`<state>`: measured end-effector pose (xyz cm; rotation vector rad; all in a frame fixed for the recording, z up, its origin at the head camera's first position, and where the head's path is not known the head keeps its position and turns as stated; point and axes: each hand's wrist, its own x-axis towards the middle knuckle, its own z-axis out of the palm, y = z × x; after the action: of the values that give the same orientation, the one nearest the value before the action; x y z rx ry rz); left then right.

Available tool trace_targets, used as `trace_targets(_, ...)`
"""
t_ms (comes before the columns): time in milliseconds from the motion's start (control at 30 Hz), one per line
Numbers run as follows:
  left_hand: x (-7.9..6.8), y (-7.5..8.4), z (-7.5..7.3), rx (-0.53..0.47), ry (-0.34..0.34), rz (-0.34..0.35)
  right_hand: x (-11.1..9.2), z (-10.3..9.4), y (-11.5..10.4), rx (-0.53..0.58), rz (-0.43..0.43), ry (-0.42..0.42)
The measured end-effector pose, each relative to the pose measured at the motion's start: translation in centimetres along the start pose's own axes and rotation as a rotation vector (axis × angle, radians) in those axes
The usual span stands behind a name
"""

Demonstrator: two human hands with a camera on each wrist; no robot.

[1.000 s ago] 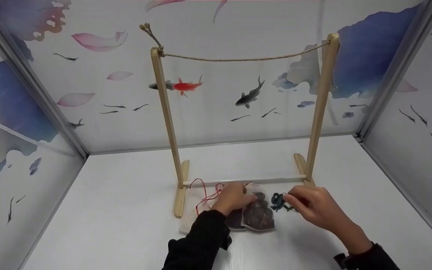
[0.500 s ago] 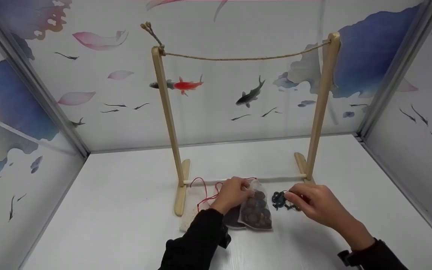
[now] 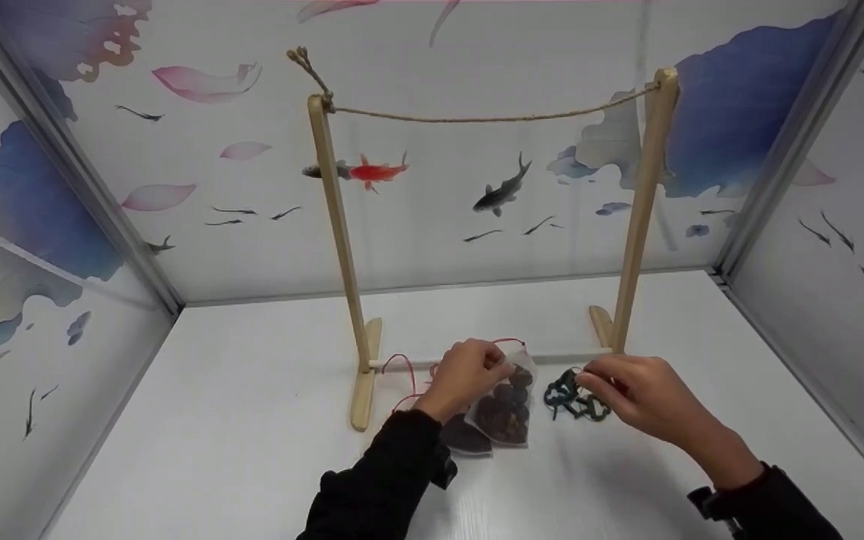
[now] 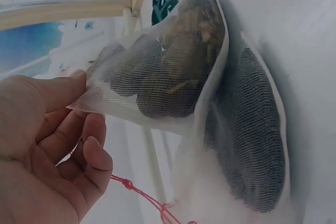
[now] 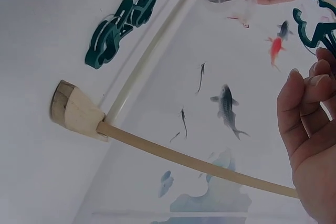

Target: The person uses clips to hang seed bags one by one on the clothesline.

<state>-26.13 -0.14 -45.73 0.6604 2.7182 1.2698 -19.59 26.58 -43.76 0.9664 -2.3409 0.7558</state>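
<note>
In the head view my left hand (image 3: 469, 375) pinches the top of a white mesh bag (image 3: 503, 409), lifted and tilted. Dark round lumps show through its netting in the left wrist view, where thumb and fingers grip the gathered corner. A second mesh bag (image 4: 252, 135) with a dark filling lies behind it on the table. My right hand (image 3: 638, 386) holds a green plastic clip (image 5: 323, 32) by its end, just right of the bag. More green clips (image 5: 123, 22) lie on the table below that hand.
A wooden stand (image 3: 338, 225) rises behind the hands, with a sagging rope (image 3: 469, 120) strung between its posts and a pale crossbar (image 3: 567, 354) low down. Red cords (image 4: 139, 187) trail from the bags. Printed panels wall in the white table (image 3: 199, 420).
My left hand has raised the mesh bag of dark lumps up and away from the other bag. The right hand has risen slightly and shifted right with the clip.
</note>
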Motion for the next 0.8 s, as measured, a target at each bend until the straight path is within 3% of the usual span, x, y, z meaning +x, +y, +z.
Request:
trace_targets(200, 0.2, 2.4, -1.8, 0.112, 0.031, 0.08, 1.1, -1.9, -0.1, -0.038, -0.044, 0.021)
trace_targets(467, 0.3, 6.7, -5.0, 0.24, 0.054, 0.176, 3.6, -5.2, -0.1, -0.146, -0.198, 0.079)
trace_targets(800, 2.4, 12.9, -10.7, 0.42, 0.032, 0.236, 8.0, -9.9, -0.5, -0.296, -0.294, 0.125)
